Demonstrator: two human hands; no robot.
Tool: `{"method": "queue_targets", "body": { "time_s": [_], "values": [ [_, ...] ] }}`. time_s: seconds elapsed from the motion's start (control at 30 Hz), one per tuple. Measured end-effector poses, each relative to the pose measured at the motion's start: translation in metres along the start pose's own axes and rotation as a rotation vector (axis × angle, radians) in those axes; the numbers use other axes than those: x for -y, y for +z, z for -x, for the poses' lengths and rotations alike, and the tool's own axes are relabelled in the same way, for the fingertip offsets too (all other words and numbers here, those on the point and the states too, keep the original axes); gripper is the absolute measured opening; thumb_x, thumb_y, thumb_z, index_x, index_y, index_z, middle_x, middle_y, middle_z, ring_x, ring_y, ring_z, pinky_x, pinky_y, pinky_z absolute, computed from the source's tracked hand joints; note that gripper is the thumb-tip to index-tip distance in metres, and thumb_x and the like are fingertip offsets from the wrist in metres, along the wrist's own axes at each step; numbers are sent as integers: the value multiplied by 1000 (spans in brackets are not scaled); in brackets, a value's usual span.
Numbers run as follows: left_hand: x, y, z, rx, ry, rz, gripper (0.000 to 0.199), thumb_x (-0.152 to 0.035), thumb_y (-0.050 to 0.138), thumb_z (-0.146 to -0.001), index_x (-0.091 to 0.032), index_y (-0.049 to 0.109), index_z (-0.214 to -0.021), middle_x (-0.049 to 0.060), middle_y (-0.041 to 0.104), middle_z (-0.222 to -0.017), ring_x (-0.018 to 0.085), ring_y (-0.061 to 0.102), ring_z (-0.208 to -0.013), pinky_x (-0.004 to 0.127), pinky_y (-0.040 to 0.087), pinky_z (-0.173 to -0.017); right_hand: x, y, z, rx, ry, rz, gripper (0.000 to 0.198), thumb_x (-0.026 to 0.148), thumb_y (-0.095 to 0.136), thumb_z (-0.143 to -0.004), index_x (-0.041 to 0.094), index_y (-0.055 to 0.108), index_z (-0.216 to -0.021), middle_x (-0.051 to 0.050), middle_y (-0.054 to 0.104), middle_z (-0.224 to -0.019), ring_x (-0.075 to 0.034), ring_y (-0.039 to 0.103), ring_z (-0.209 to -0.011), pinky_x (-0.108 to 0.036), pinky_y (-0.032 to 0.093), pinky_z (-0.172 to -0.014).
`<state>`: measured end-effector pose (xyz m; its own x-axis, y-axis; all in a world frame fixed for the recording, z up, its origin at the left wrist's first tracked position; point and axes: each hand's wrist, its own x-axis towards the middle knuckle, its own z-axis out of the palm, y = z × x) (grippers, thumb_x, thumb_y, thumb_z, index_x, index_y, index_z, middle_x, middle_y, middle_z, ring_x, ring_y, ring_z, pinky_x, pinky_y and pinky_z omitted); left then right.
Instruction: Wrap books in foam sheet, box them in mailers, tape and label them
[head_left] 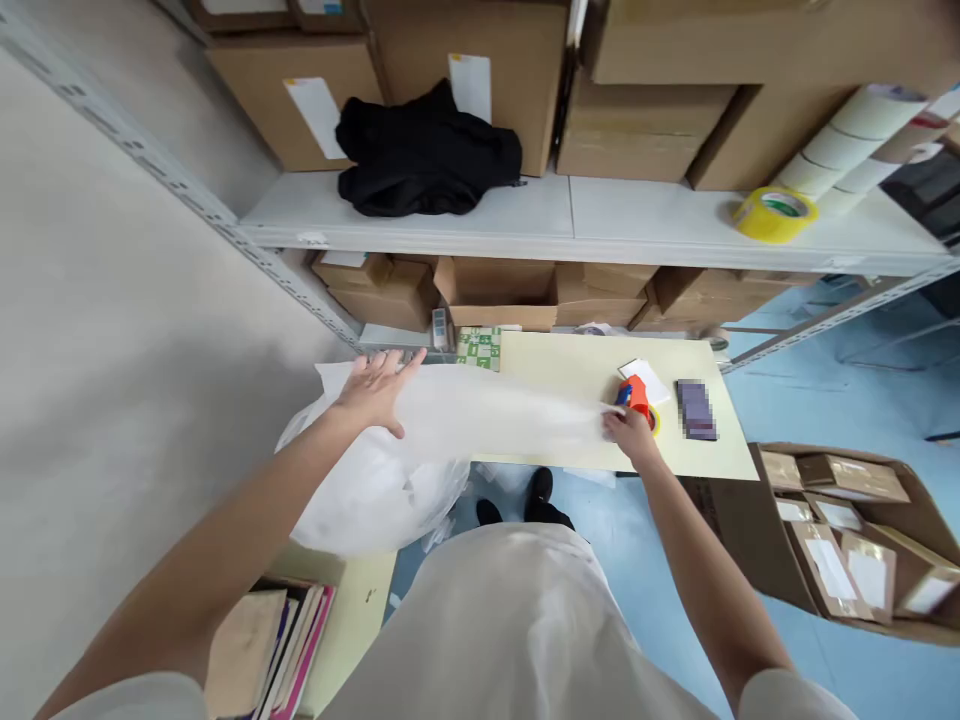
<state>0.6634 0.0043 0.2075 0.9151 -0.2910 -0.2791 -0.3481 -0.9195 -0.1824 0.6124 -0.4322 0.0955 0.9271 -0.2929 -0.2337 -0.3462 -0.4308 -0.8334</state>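
A white, translucent sheet of packing foam (495, 410) stretches across the pale yellow table (570, 355) and joins a large white roll or bundle (367, 495) at the left. My left hand (380, 388) lies on the sheet near that bundle, its fingers spread. At the sheet's narrowed right end, my right hand (628, 432) pinches the gathered edge. Just behind the right hand sits an orange tape dispenser (636, 393), partly hidden by the hand. A white piece of paper or card (651, 380) lies beside it, and a blurred-out phone-like dark object (697, 410) is farther right.
Above the table's far side runs a grey shelf (480, 236) with cardboard boxes, a black garment (427, 155) and yellow tape (775, 214). An open carton (765, 560) of small boxes stands at right. Books (289, 650) are at lower left; a wall is close on the left.
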Motion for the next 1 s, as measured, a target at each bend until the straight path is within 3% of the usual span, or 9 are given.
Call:
{"method": "queue_targets", "body": {
  "time_s": [0.1,0.23,0.4,0.53,0.63,0.7,0.8,0.9,1.0],
  "values": [
    [-22,15,-33,81,30,-34,145,-47,88,-34,-22,5,-151,23,35,-143,41,39,-123,51,21,-103,-27,4,-2,6,85,283,23,26,49,-76,17,63,-92,-5,66,-74,-18,62,-68,-28,45,-64],
    [-49,37,-69,177,39,-35,146,-37,90,-31,-22,8,-151,23,36,-143,41,39,-123,52,21,-104,-56,15,-8,29,159,524,35,23,47,-81,12,57,-113,-10,69,-87,-25,65,-85,-32,46,-73],
    [-71,71,-103,259,27,-24,148,-31,91,-28,-21,11,-151,25,33,-146,41,39,-125,53,20,-106,-82,23,-24,164,134,633,44,19,41,-87,7,45,-130,-15,70,-99,-28,65,-95,-35,46,-79],
    [-81,94,-117,306,12,-10,150,-31,91,-26,-19,9,-151,25,19,-153,44,31,-132,57,11,-109,-89,22,-24,245,140,679,58,21,39,-89,1,27,-142,-21,67,-109,-31,64,-101,-39,47,-82],
    [-91,104,-118,263,17,-10,145,-25,91,-27,-19,16,-151,22,7,-157,44,15,-141,58,-1,-112,-86,21,-13,265,18,714,69,23,44,-87,-3,16,-145,-29,50,-133,-34,56,-116,-43,46,-89],
    [-103,105,-116,219,23,9,135,-24,90,-33,-17,22,-149,21,4,-157,40,5,-144,57,-4,-113,-84,25,-6,269,-137,715,71,22,46,-86,-1,16,-146,-28,35,-146,-34,42,-131,-44,41,-99],
    [-134,106,-112,178,38,68,105,-27,81,-56,-14,30,-146,20,9,-157,33,2,-146,55,-2,-114,-83,41,-9,341,-297,699,67,19,46,-86,5,22,-147,-23,27,-152,-30,22,-143,-45,30,-110],
    [-173,110,-110,199,74,140,78,-24,66,-73,-12,36,-144,18,16,-156,28,8,-146,50,3,-117,-88,63,-21,441,-311,700,66,19,48,-86,7,24,-147,-22,18,-155,-31,13,-145,-46,27,-112],
    [-197,124,-108,273,23,199,72,-34,59,-81,-12,34,-145,19,16,-156,28,11,-146,48,8,-116,-99,79,-33,477,-277,709,71,22,51,-86,10,21,-148,-22,10,-157,-33,5,-145,-51,23,-112]
  ]
}}
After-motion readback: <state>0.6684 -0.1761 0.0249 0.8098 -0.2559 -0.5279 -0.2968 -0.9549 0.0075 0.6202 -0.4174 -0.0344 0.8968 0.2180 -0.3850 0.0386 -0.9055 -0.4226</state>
